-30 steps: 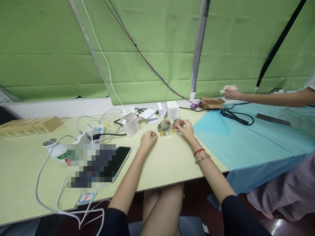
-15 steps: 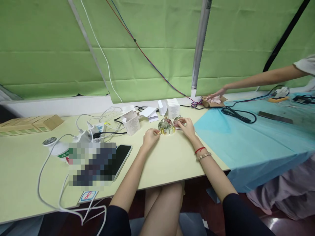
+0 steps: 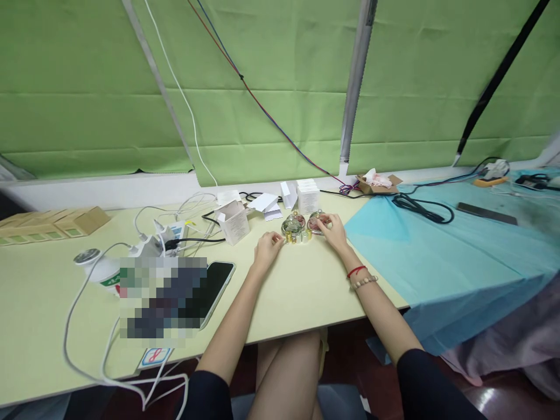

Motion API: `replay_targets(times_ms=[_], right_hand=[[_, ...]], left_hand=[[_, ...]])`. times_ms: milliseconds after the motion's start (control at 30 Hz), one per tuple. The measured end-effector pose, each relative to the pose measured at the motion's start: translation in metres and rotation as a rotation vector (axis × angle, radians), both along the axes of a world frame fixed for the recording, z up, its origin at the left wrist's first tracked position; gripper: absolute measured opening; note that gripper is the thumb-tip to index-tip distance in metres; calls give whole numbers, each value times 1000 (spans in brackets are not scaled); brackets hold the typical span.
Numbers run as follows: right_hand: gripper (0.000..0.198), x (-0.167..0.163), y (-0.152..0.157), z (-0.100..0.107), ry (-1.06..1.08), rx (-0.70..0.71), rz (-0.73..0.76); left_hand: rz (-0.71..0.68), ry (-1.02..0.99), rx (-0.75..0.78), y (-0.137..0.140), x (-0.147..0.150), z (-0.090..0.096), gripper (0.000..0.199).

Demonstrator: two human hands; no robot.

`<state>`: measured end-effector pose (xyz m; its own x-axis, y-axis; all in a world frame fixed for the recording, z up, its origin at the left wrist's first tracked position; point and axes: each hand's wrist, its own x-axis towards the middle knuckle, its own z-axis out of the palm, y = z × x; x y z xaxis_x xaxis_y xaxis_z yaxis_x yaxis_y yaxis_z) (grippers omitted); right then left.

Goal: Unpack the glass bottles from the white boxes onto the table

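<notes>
Two round, shiny glass jars stand side by side on the table in the head view. The left glass jar looks greenish, and the right glass jar has something pinkish in it. Several small gold and clear cylinders sit just in front of them. My right hand is closed with its fingertips on the right jar's side. My left hand is pinched beside the small cylinders. What its fingertips hold, if anything, is too small to make out.
White cartons stand behind the jars, and an opened white box is at left. A phone, a power strip and white cables lie farther left. A cardboard box with pink stuff and a blue sheet are at right.
The other person's arm has left the cardboard box and gone out of view at right. Both my hands stay nearly where they were; the gold glint at my left fingertips no longer shows.
</notes>
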<state>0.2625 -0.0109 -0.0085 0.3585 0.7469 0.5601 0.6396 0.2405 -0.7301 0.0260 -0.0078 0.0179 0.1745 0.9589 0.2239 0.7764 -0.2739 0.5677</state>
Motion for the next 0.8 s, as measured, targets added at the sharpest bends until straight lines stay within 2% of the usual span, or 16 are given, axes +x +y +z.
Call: replay_targets(times_ms=[100, 233, 300, 433, 500, 567, 700, 800], right_hand=[[33, 0, -1, 0, -1, -5, -4], [34, 0, -2, 0, 6, -6, -4], [34, 0, -3, 1, 15, -7, 5], [36, -1, -4, 3, 28, -19, 6], [36, -1, -4, 3, 31, -19, 8], [36, -1, -4, 2, 31, -15, 10], [35, 0, -2, 1, 25, 3, 20], [34, 1, -1, 0, 27, 3, 23]], left_hand=[[30, 8, -24, 3, -1, -4, 16], [27, -23, 21, 4, -3, -6, 18], [25, -102, 22, 6, -4, -5, 19], [9, -369, -127, 11, -6, -6, 25], [-17, -418, -165, 12, -7, -6, 32], [-38, -351, -143, 12, -7, -7, 34], [-27, -77, -15, 8, -5, -9, 26], [-29, 13, 0, 5, -3, -10, 21]])
